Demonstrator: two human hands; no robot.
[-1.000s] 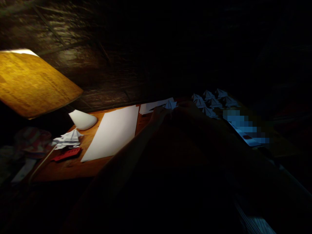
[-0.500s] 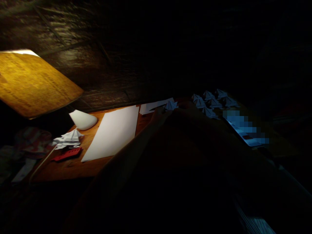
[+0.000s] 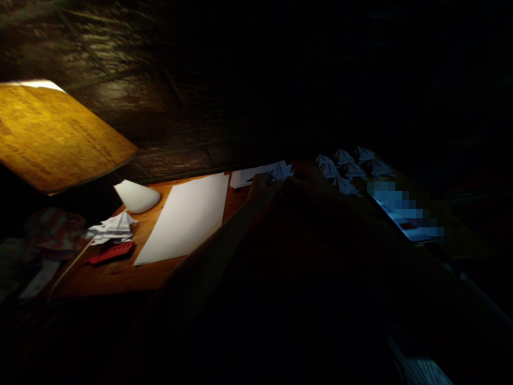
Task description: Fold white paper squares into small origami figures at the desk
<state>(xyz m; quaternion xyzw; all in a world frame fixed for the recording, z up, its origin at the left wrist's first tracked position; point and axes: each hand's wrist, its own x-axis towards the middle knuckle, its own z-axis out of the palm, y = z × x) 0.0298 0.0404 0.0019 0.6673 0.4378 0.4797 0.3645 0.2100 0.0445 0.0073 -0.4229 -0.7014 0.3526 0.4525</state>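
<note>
A small folded paper piece [image 3: 281,170], pale with pleat-like creases and a pointed top, is held up over the back of the table. My left hand [image 3: 262,188] is closed on its left and lower side, thumb toward the paper. From the right, my right hand [image 3: 308,181] has its fingertips closed at the paper's right edge; deep shadow hides most of that hand. Just beyond my right hand stand several similar folded paper pieces [image 3: 353,169] in loose rows.
Blank white sheets [image 3: 186,219] lie on the wooden table [image 3: 160,275], with more sheets [image 3: 242,177] behind. A white lamp base [image 3: 136,198], crumpled striped paper [image 3: 114,229] and a red object [image 3: 112,253] sit left, under a yellow shade [image 3: 60,136]. A lit phone [image 3: 401,216] lies right.
The folded paper has tilted slightly more upright between my fingers. My left hand has shifted a little and its fingers show more clearly. The other things stay where they were.
</note>
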